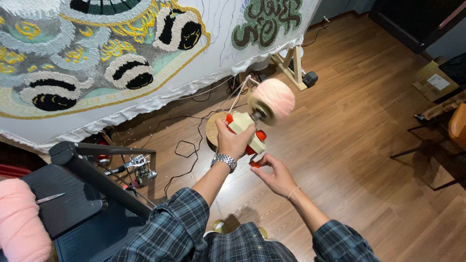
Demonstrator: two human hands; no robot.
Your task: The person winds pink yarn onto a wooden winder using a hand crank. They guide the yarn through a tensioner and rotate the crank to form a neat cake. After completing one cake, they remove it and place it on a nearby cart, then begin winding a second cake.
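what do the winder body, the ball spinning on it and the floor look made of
Winder body, held by the left hand: looks like moulded plastic, smooth cream shell with glossy red parts. The right hand pinches its red handle.
Ball: pale pink yarn, soft and matte, though blurred by spinning.
Floor: wood or wood-look planks, brown grain and seams, a light sheen.

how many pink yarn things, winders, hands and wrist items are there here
pink yarn: 2, the ball spinning on the winder and the bundle at lower left
yarn winder: 1, gripped by the left hand
hands: 2, left and right hand, the right at the red crank
wrist items: 2, metal watch and thin bracelet
total: 7
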